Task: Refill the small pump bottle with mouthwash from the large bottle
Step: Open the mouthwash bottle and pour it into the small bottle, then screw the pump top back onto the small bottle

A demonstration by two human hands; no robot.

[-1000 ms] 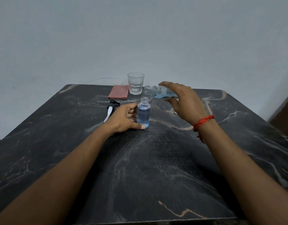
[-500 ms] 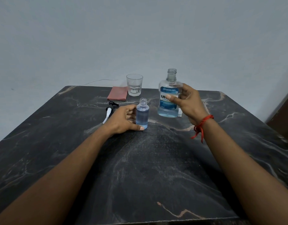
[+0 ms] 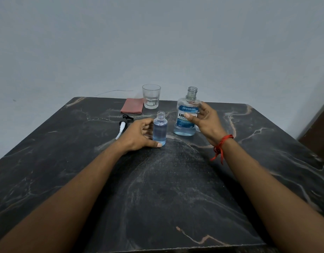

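The small clear bottle [image 3: 159, 131] stands uncapped on the dark marble table [image 3: 166, 194], filled with blue liquid up to its shoulder. My left hand [image 3: 137, 136] is wrapped around its left side, thumb at its base. Just to its right the large mouthwash bottle [image 3: 184, 109] stands upright on the table with no cap and a little blue liquid at the bottom. My right hand [image 3: 206, 121] grips it from the right, thumb across the blue label. The black-and-white pump head [image 3: 123, 124] lies on the table left of my left hand.
A drinking glass [image 3: 151, 96] with a little water and a folded red cloth [image 3: 132, 105] sit near the table's far edge, behind the bottles. A plain wall rises right behind the table. A red thread is tied on my right wrist.
One second ago the large bottle lay tipped on its side, its mouth above the small bottle's mouth. My right hand has turned it upright and set it on the table, to the right. My left hand stayed put.
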